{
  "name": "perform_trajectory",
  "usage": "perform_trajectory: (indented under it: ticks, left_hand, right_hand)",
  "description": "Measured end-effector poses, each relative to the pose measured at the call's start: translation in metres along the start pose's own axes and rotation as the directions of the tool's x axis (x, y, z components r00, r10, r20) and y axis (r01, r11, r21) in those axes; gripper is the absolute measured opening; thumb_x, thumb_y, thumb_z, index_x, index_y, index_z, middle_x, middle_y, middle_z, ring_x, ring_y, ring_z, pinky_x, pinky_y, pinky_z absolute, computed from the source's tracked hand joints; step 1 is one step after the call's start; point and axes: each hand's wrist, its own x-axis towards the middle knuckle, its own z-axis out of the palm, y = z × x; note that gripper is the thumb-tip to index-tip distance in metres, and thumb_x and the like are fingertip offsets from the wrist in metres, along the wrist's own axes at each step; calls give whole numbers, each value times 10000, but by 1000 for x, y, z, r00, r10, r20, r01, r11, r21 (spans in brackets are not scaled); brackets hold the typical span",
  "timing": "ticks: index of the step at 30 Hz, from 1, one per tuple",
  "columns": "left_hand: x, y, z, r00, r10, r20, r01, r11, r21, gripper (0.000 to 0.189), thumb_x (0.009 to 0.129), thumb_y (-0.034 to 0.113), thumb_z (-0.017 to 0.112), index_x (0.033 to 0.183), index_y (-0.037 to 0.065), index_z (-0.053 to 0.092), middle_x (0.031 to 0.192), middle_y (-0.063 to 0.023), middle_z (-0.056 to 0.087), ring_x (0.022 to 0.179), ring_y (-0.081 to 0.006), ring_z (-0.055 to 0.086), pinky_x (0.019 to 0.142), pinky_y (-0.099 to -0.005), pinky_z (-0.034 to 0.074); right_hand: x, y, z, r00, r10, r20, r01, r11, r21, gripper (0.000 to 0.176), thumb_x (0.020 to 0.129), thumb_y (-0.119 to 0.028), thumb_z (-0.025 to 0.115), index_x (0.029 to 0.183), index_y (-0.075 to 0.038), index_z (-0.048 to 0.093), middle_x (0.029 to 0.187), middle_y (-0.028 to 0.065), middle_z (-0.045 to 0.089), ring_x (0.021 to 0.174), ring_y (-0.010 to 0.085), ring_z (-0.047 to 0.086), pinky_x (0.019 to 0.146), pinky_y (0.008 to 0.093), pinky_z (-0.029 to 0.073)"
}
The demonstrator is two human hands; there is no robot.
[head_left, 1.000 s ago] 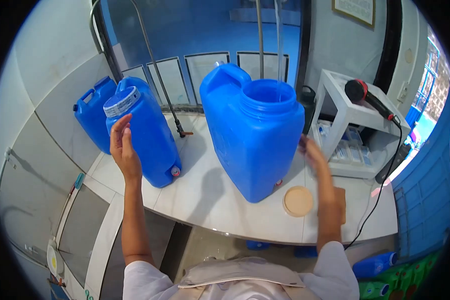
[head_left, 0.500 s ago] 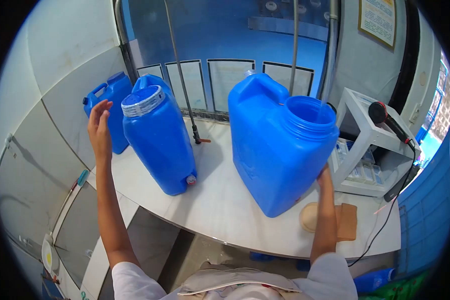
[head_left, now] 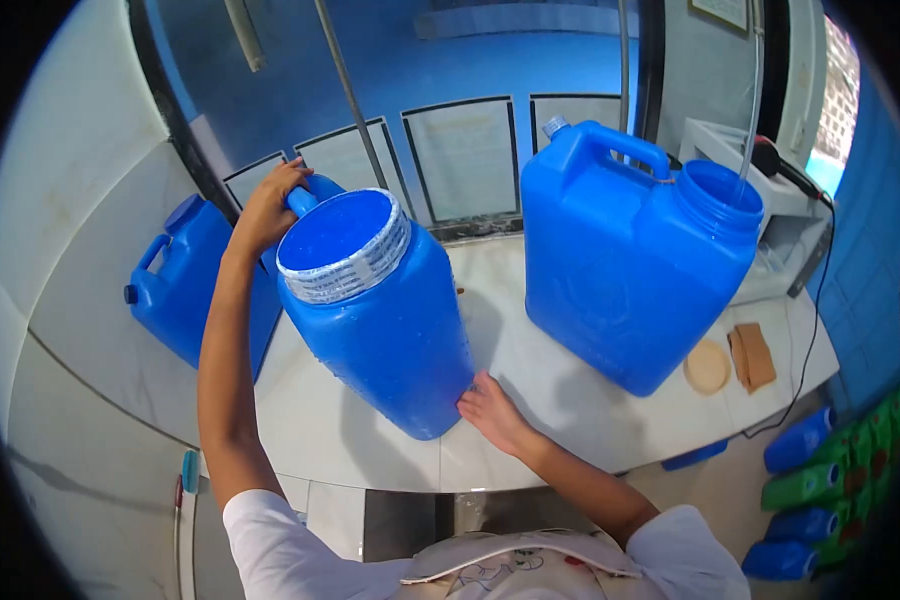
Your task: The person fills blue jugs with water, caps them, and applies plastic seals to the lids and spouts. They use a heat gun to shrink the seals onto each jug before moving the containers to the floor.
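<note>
Our left hand (head_left: 268, 207) is closed around the top handle of the sealed jerrycan (head_left: 385, 325), fingers curled over the grip and the arm stretched along the can's left side. Our right hand (head_left: 492, 408) is open, fingers spread and pressed against the lower right corner of the same can, close to the worktop (head_left: 570, 425). The blue can stands between our two hands, its wide mouth covered by a blue seal with a white printed band (head_left: 348, 262) and turned up towards us. We cannot tell whether its base sits flat. Beyond the right hand and well apart from it stands an open jerrycan (head_left: 625, 275), with a thin clear line running down into its mouth (head_left: 718, 188). Just past that can's foot lie a round beige lid (head_left: 708, 367) and a brown pad (head_left: 753, 356), side by side. Below the left hand, on the far side of our forearm, a third jerrycan (head_left: 170, 290) stands against the tiled wall.
</note>
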Motion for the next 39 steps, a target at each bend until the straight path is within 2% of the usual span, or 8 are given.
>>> perform_trajectory:
  ticks: [4, 7, 10, 24, 28, 32, 37, 39]
  left_hand:
    - [4, -6, 16, 972, 152, -180, -154, 988, 2, 221, 728, 186, 680, 808, 27, 550, 1018, -164, 622, 1115, -355, 512, 989, -414, 365]
    - [-2, 12, 24, 951, -93, -297, 46, 986, -160, 229, 752, 218, 662, 746, 25, 538, 753, -143, 577, 791, -324, 552, 729, -385, 425]
    - [-3, 16, 30, 925, -129, -356, 94, 989, -112, 241, 746, 207, 661, 714, 18, 513, 718, -153, 546, 744, -330, 530, 695, -390, 413]
    - [-30, 139, 0, 905, -149, -397, 65, 974, -217, 244, 726, 173, 676, 863, -4, 579, 815, -163, 582, 818, -319, 561, 733, -363, 434]
    - [-44, 148, -9, 971, 3, -239, 25, 993, 115, 443, 681, 213, 692, 1050, -10, 588, 983, -171, 604, 957, -330, 558, 864, -377, 430]
    - [-32, 245, -29, 980, 59, -191, -50, 997, 50, 325, 666, 232, 665, 833, -31, 570, 821, -185, 581, 818, -337, 553, 754, -374, 428]
    - [13, 422, -102, 935, 2, 353, -24, 998, 57, 360, 586, 242, 706, 853, 11, 638, 850, -228, 600, 748, -357, 585, 643, -362, 455]
    - [39, 488, -121, 519, 97, 849, 67, 986, -154, 447, 600, 219, 762, 975, 8, 645, 906, -204, 646, 908, -306, 604, 790, -373, 453]
  right_hand:
    - [16, 7, 44, 970, -154, -188, 152, 988, -26, 584, 930, -478, 365, 1320, -44, 339, 1364, 131, 374, 1255, 242, 361, 1072, 360, 234]
    - [30, 4, 45, 976, -170, -135, 184, 978, 103, 559, 937, -478, 339, 1309, -62, 363, 1355, 95, 400, 1253, 227, 363, 1055, 372, 244]
    - [13, 3, 50, 971, -227, -76, 229, 973, 20, 674, 907, -531, 328, 1371, -45, 274, 1395, 116, 346, 1292, 233, 319, 1088, 386, 174]
    - [-111, -16, -12, 988, -119, -100, 127, 989, 75, 519, 871, -486, 489, 1194, -80, 500, 1199, 118, 528, 1115, 226, 491, 954, 367, 367]
    - [-174, -33, -47, 981, -177, -74, 184, 976, 114, 547, 882, -529, 461, 1172, -70, 522, 1144, 105, 555, 1061, 209, 519, 912, 362, 409]
    - [-219, -37, -108, 940, -277, -197, 286, 958, 20, 583, 897, -520, 430, 1078, 17, 567, 1028, 143, 590, 932, 203, 576, 780, 331, 489]
    - [-308, -46, -147, 866, -382, -324, 415, 909, 39, 414, 926, -418, 429, 1037, -48, 577, 928, 65, 606, 774, 128, 583, 718, 245, 484]
    - [-340, -41, -174, 843, -430, -324, 475, 877, 72, 382, 930, -394, 427, 1012, -56, 584, 912, 53, 606, 765, 113, 576, 709, 241, 483]
